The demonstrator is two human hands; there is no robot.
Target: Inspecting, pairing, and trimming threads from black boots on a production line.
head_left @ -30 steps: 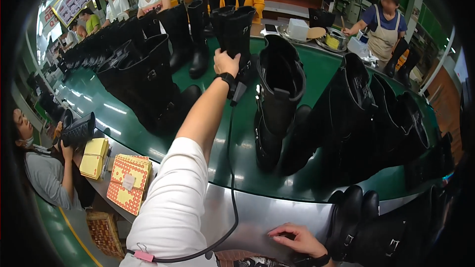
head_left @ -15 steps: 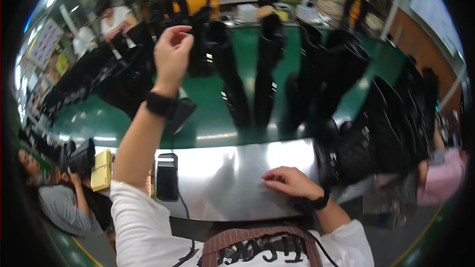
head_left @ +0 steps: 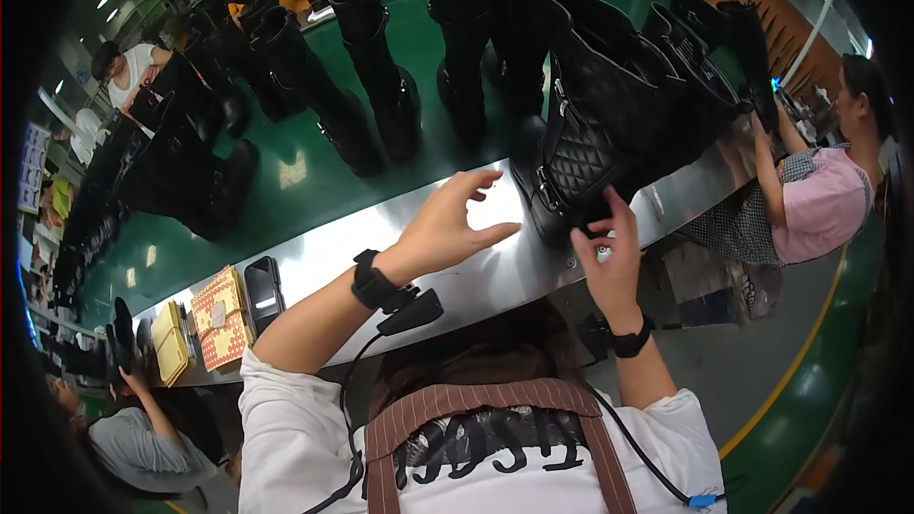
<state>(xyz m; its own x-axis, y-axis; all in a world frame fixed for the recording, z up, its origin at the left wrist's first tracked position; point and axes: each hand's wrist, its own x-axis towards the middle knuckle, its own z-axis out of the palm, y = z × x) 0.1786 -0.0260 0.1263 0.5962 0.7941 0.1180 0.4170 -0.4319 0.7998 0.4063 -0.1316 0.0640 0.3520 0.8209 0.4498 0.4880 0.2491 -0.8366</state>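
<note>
grip unclenched and empty, our left hand (head_left: 447,224) and right hand (head_left: 614,262), near the quilted boot (head_left: 583,150), could topple it (it's tall) by bumping.

both hands (head_left: 440,234) apart, thumbs (head_left: 497,233) spread from bent fingers (head_left: 473,181), forearms (head_left: 319,326) angled forward.

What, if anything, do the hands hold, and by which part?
Nothing appears held: the left hand is open beside the quilted boot; the right hand is open too, any touch unclear.

1. I see a dark phone (head_left: 264,287) lying beside a red-patterned stack (head_left: 221,331).
2. Just left of that, I spot a yellow stack (head_left: 169,345).
3. At right, I see a co-worker in a pink top (head_left: 824,205).
</note>
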